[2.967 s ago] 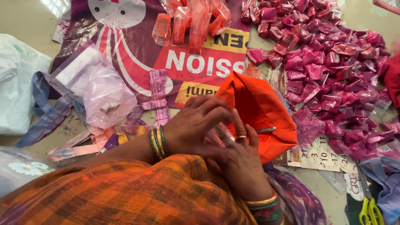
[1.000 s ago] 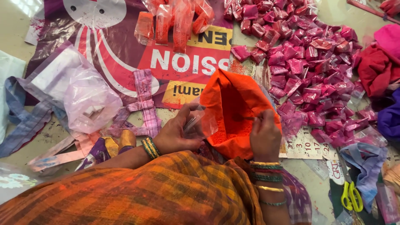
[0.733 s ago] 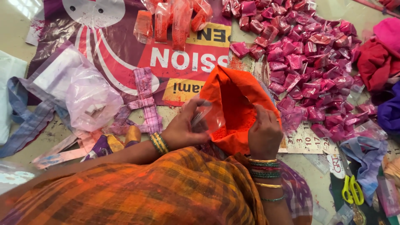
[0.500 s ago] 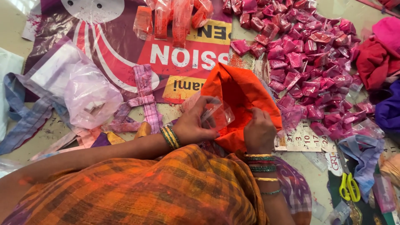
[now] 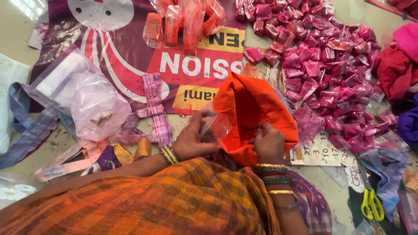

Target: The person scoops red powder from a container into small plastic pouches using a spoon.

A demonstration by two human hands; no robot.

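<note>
Orange cloth bag [image 5: 252, 113] held open at the middle of the floor, both hands at its mouth.

Left hand [image 5: 193, 139] pinches a small clear plastic pouch [image 5: 217, 126] against the bag's rim; right hand [image 5: 269, 141] is curled closed at the bag's lower edge, seemingly gripping the cloth. Pink powder packets [image 5: 331, 65] lie heaped at two o'clock, yellow scissors [image 5: 372, 204] at four o'clock.

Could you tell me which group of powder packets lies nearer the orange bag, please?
The pink packets spread right of the orange bag; the orange packets lie farther off at the top.
</note>
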